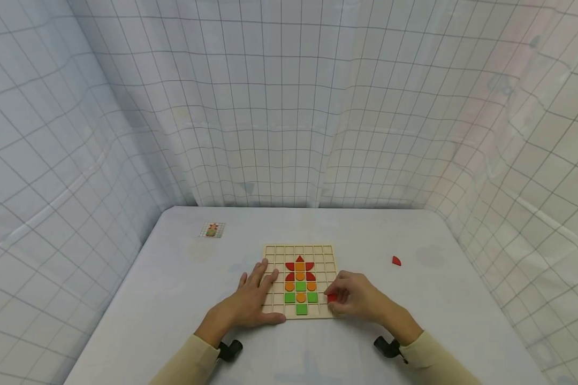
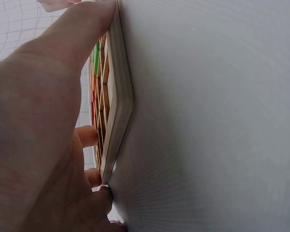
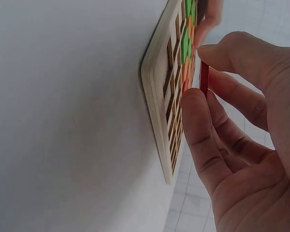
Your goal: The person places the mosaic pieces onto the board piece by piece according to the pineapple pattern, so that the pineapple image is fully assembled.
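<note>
No legible txt anywhere.

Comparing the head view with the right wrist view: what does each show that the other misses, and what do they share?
Only the head view shows the left hand lying flat on the grid board's left side, the loose red piece on the table, and the small pattern card.

Only the right wrist view shows the board edge-on, with the held piece seen as a thin slab.

Both show the right hand pinching a red piece beside the green squares.
</note>
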The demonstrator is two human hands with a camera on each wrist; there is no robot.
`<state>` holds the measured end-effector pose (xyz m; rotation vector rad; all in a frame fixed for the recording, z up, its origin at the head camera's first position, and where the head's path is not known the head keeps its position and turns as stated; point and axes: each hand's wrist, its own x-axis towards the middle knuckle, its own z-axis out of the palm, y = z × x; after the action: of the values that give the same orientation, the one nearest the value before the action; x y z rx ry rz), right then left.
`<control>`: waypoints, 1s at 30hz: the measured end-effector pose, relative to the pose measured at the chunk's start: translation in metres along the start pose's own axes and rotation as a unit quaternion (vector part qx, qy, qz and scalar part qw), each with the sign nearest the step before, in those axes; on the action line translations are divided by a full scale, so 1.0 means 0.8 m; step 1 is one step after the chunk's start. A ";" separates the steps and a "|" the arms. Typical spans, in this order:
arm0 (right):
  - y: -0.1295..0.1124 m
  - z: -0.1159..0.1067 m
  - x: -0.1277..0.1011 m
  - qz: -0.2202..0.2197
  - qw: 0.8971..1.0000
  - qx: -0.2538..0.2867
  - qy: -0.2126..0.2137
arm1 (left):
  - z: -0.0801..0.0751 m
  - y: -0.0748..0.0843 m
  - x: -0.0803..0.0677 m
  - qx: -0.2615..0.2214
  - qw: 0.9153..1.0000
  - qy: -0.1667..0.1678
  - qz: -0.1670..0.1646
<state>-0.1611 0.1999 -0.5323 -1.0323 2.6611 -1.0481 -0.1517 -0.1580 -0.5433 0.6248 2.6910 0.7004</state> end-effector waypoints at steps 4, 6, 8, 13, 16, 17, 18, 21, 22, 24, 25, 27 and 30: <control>-0.008 0.006 0.002 0.002 1.000 0.006 -0.017 | -0.002 0.001 -0.001 -0.001 1.000 0.000 0.003; -0.011 0.009 0.003 0.001 1.000 0.004 -0.023 | -0.002 0.001 -0.001 -0.002 1.000 0.000 0.003; -0.014 0.012 0.004 -0.001 1.000 0.001 -0.028 | -0.002 0.002 -0.002 -0.001 1.000 0.000 0.003; -0.019 0.021 0.008 -0.006 0.999 -0.008 -0.040 | -0.003 0.003 -0.003 -0.002 1.000 0.001 0.001; -0.020 0.026 0.009 -0.011 0.999 -0.012 -0.045 | -0.002 0.003 -0.004 -0.004 1.000 -0.002 -0.002; -0.020 0.028 0.009 -0.015 0.999 -0.014 -0.045 | -0.001 0.003 -0.004 -0.004 1.000 -0.001 -0.002; -0.020 0.030 0.009 -0.018 0.999 -0.016 -0.045 | -0.001 0.002 -0.004 -0.002 1.000 -0.002 -0.003; -0.021 0.033 0.010 -0.030 0.998 -0.025 -0.042 | 0.000 0.003 -0.004 0.000 1.000 -0.002 -0.004; -0.021 0.033 0.010 -0.033 0.998 -0.027 -0.042 | 0.001 0.003 -0.003 0.001 1.000 -0.002 -0.005; -0.022 0.034 0.010 -0.034 0.998 -0.030 -0.042 | 0.000 0.004 -0.003 0.003 1.000 -0.003 -0.007; -0.022 0.034 0.011 -0.035 0.998 -0.031 -0.042 | 0.000 0.004 -0.003 0.003 1.000 -0.003 -0.007; -0.022 0.034 0.011 -0.034 0.998 -0.033 -0.043 | -0.001 0.004 -0.003 0.001 1.000 0.000 -0.005; -0.023 0.034 0.013 -0.033 0.998 -0.033 -0.042 | -0.002 0.005 -0.003 0.000 1.000 -0.002 -0.006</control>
<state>-0.1500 0.1685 -0.5400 -1.1584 2.6277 -0.9111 -0.1489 -0.1569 -0.5393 0.6084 2.6891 0.6941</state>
